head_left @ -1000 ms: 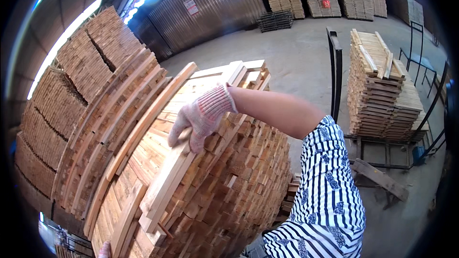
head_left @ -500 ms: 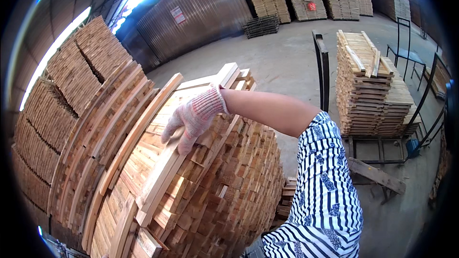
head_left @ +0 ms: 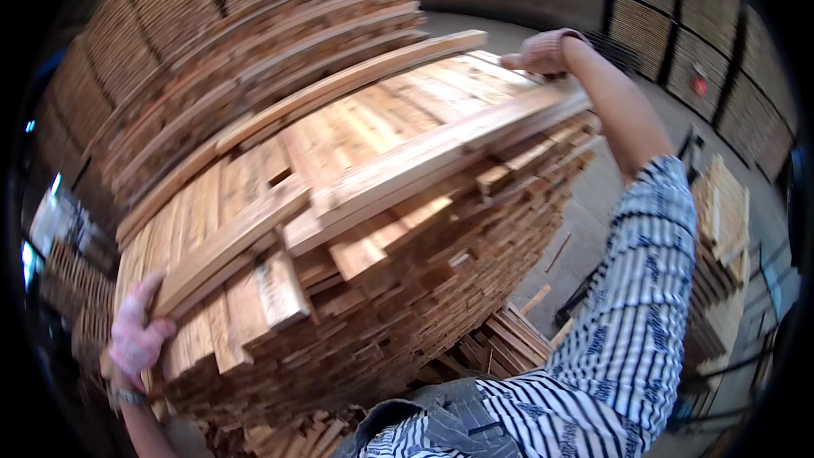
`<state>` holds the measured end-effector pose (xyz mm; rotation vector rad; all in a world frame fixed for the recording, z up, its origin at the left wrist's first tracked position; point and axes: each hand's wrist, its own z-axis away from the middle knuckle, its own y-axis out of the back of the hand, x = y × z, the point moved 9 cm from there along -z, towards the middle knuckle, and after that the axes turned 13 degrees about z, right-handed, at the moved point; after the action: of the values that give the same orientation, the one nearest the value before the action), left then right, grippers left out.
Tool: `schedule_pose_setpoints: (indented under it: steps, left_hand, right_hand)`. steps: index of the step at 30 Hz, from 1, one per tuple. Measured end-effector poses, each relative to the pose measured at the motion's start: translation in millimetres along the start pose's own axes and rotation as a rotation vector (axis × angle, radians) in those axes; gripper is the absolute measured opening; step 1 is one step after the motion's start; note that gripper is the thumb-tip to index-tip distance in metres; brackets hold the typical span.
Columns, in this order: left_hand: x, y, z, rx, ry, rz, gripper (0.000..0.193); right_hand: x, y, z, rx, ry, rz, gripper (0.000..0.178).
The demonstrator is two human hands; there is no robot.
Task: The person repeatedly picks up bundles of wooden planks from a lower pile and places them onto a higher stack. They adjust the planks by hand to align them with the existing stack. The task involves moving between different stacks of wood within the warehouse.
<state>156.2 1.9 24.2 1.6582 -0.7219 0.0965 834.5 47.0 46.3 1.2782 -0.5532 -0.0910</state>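
My left hand (head_left: 138, 331), in a pale pink knit glove, is at the near left end of a wooden strip (head_left: 233, 242), with thumb and finger closed on either side of it. My right hand (head_left: 541, 53), gloved alike, is over the far right end of a longer, thicker strip (head_left: 424, 157). One finger is stretched out to the left; the undersides of the others are hidden, and no grip shows. Both strips lie along the top of a large stack of boards (head_left: 373, 119). Short board ends (head_left: 284, 288) jut out from the near side.
Another strip (head_left: 339, 80) runs along the stack's far edge. Tall lumber piles (head_left: 254, 51) stand close behind it. Loose offcuts (head_left: 500, 343) lie on the floor at the near side. A smaller board pile (head_left: 721, 212) stands at the right, beside metal frames.
The view has swung to the right. My right hand has moved from the middle of the strip to its far end. My left hand has come into view at the left end.
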Motion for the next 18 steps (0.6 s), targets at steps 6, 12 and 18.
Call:
schedule_pose_setpoints:
  steps: [6, 12, 18]
  left_hand:
    - [7.6, 4.4, 2.4, 0.000, -0.014, -0.092, 0.073]
    - [27.4, 1.8, 1.2, -0.044, 0.031, -0.027, 0.068]
    - [60.6, 14.9, 24.6, 0.322, -0.290, -0.174, 0.083]
  right_hand:
    - [-1.0, -6.7, -36.0, 0.053, 0.005, 0.139, 0.075]
    - [-115.0, 97.8, 71.7, 0.913, 0.500, -0.742, 0.052]
    - [-258.3, 20.9, 388.4, 0.554, 2.153, -0.516, 0.031]
